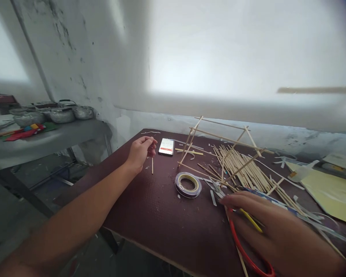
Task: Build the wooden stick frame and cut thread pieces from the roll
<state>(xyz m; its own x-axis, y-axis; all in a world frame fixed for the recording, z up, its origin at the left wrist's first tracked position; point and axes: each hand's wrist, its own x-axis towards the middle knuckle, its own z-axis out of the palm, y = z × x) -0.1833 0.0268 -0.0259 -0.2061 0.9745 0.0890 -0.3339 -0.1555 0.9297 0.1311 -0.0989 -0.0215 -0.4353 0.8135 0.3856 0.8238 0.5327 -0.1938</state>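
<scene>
My left hand (142, 152) is raised over the far left part of the brown table, its fingertips pinched together. A short thin wooden stick (152, 166) shows just below it; whether the fingers hold this stick is unclear. My right hand (273, 231), blurred by motion, is over the red-handled scissors (249, 256), fingertips closed at the pivot, blades pointing away to the left. Beyond it stands a frame of thin wooden sticks (227, 137), joined at the corners. A roll of tape (188, 184) lies between my hands, nearer the right.
Many loose wooden sticks (242, 167) lie behind the right hand. A lit phone (166, 147) rests near the left hand. Yellow paper (328, 192) and tape strips are on the right. Metal pots (62, 114) stand on another table at left; a wall is behind.
</scene>
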